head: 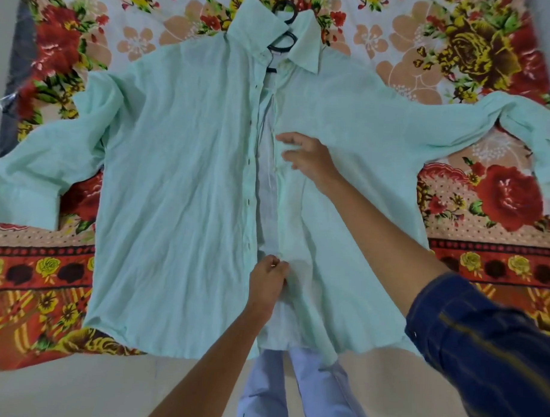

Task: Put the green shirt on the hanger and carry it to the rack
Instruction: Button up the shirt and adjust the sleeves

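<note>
- Head view: the green shirt [181, 180] is laid flat, front up, on a bed covered by a floral bedspread [478, 53], with both sleeves thrown wide to the sides; spread out this way, its whole front can be reached from the near edge.
- A black hanger [284, 41] is seen inside the collar, its hook poking out past the neckline towards the far side of the bed. Its shoulders are hidden under the cloth, so how squarely it sits cannot be told, but the hanging step is judged largely done.
- The front is left unbuttoned: a pale strip of the shirt's inside shows between the two plackets, and dark buttons run down the edge of the panel on the picture's left.
- The left hand [269, 280] is held low on the opening, its fingers drawn together in a pinch on the placket edge, apparently to keep the cloth taut there.
- The right hand [306, 161] is reached further up the opening, fingers loosely spread and slightly blurred over the opposite placket; no grip on the cloth is made out. The two front panels are judged to be being brought together, for buttoning or straightening.
- A dark blue sleeve [487, 346] is rolled above the right forearm, and light trousers [292, 393] are glimpsed beyond the bed's near edge.
- No rack is in view; the carrying is not yet begun.
</note>
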